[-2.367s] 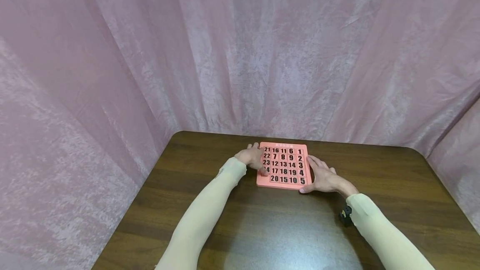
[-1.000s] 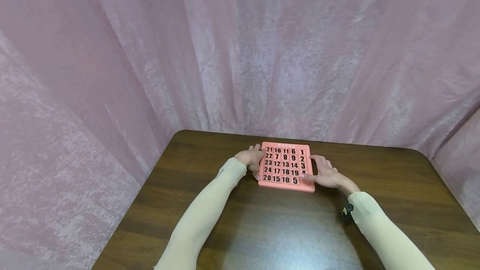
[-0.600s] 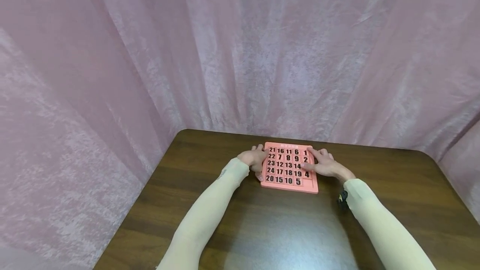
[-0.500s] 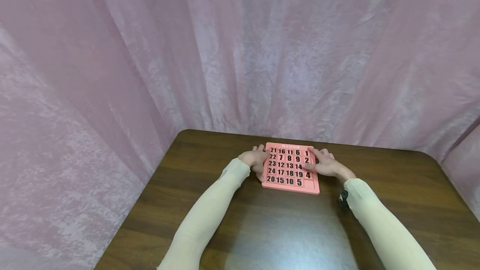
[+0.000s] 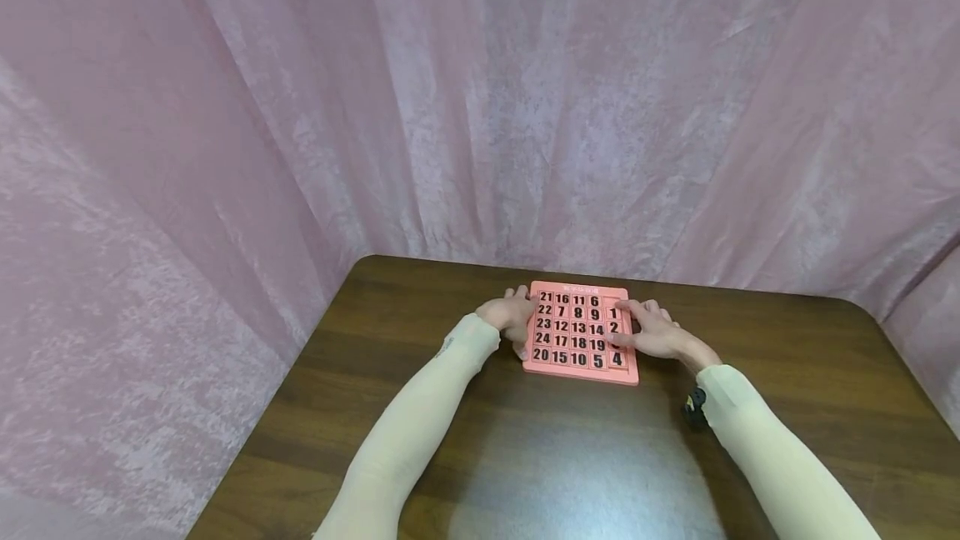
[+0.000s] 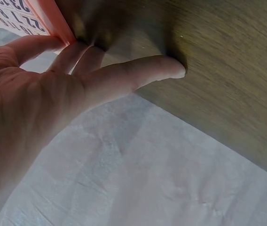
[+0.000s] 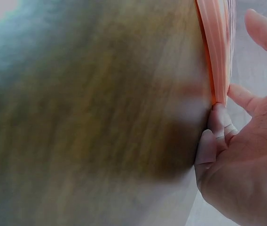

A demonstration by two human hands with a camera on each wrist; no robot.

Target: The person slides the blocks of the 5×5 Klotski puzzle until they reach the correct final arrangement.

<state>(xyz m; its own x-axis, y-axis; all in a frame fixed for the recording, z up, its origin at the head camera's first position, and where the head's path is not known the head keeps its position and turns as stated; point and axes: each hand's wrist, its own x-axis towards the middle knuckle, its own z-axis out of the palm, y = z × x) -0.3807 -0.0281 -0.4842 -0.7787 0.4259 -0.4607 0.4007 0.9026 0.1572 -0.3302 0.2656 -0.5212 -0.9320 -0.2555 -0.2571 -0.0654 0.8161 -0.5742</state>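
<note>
A pink number sliding puzzle [image 5: 577,332] lies on the wooden table, with black numerals on its tiles. Beside its left edge is my left hand [image 5: 507,319]. In the left wrist view, several fairly straight fingers [image 6: 67,55] touch the puzzle's side and one finger stretches over the table. My right hand [image 5: 654,332] reaches over the right side, index fingertip at tile 1 [image 5: 613,312] and thumb over tile 3, mostly hidden. The right column sits low, above it an empty slot at the top right. In the right wrist view, the other fingers [image 7: 218,123] bend beside the puzzle's edge.
The brown table [image 5: 585,457] has rounded far corners and a bright reflection in front of the puzzle. Pink velvet curtains [image 5: 525,107] hang behind it and to the sides. A small black device [image 5: 695,407] sits at the right wrist.
First the bottom row slid left, so 20 took the left corner. Then the right hand moved from the lower right edge onto the right column, and tiles 1 to 4 slid toward me.
</note>
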